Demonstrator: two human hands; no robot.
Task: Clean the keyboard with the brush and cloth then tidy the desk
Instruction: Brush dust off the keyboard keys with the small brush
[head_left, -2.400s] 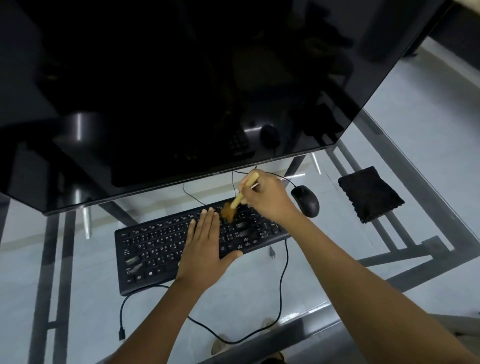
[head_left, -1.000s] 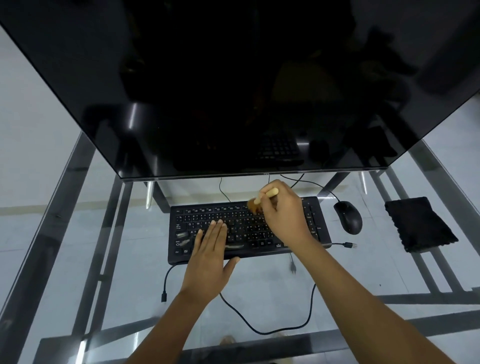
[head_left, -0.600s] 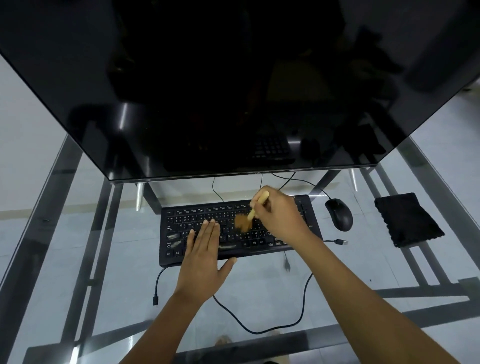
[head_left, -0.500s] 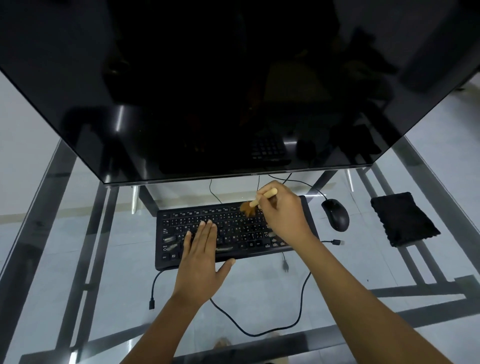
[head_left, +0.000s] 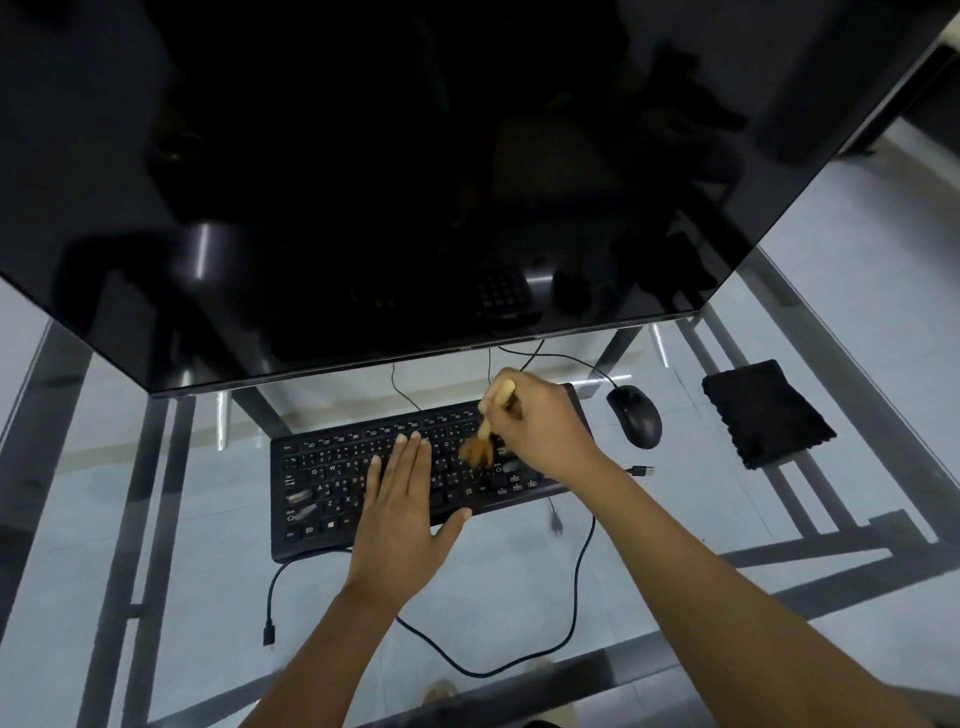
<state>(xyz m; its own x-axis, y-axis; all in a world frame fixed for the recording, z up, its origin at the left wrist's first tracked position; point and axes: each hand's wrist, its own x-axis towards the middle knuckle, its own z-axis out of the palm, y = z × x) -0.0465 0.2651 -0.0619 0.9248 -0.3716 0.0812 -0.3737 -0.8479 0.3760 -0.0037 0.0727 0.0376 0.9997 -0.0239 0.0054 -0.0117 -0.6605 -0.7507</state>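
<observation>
Right hand (head_left: 545, 428) grasped brush (head_left: 485, 434), bristles down on right-centre keys; keyboard (head_left: 332, 480) lay long axis parallel to desk (head_left: 519, 587) front edge; left hand (head_left: 402, 512) flat, released, pinning it; cloth (head_left: 763, 413) near right edge, nearer right hand.

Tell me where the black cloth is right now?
The black cloth lies flat on the glass desk, far right in the head view, just beyond the mouse and untouched by either hand.

A glass table (head_left: 519, 571) on a dark metal frame carries a black keyboard (head_left: 332, 483) at centre, a black mouse (head_left: 635, 415) at three o'clock, and a folded black cloth (head_left: 763, 413) further right. Loose cables (head_left: 576, 587) trail at six o'clock.
</observation>
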